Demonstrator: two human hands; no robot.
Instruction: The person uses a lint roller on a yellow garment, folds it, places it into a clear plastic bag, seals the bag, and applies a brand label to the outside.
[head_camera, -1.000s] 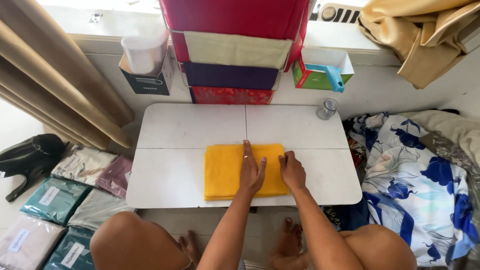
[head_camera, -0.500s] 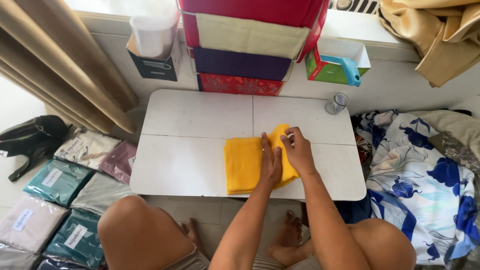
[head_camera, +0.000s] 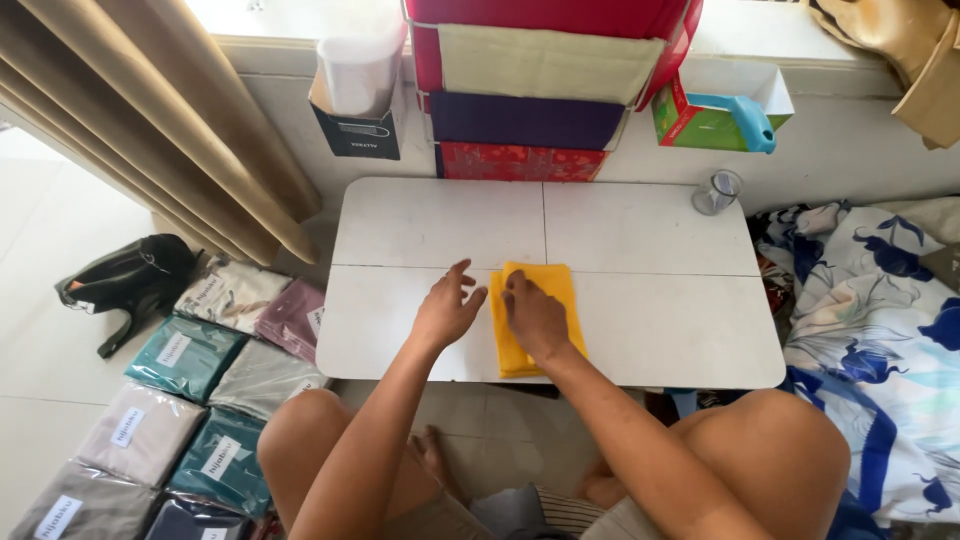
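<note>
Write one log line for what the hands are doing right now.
left hand: open, on table beside cloth | right hand: flat on folded yellow cloth | cup: far right corner

Folded cloth (head_camera: 545, 290) on white folding table (head_camera: 650, 310): plain yellow. Behind table, stacked boxes (head_camera: 530, 90): red, pale green, purple, red patterned. Right of table, bedsheet (head_camera: 880, 330): white with blue flowers. Left of table, packed fabrics (head_camera: 190, 380): teal, grey, mauve. Curtain (head_camera: 150, 110): beige.

Right hand (head_camera: 535, 318) presses folded yellow cloth (head_camera: 540, 300) on white table (head_camera: 650, 260).
</note>
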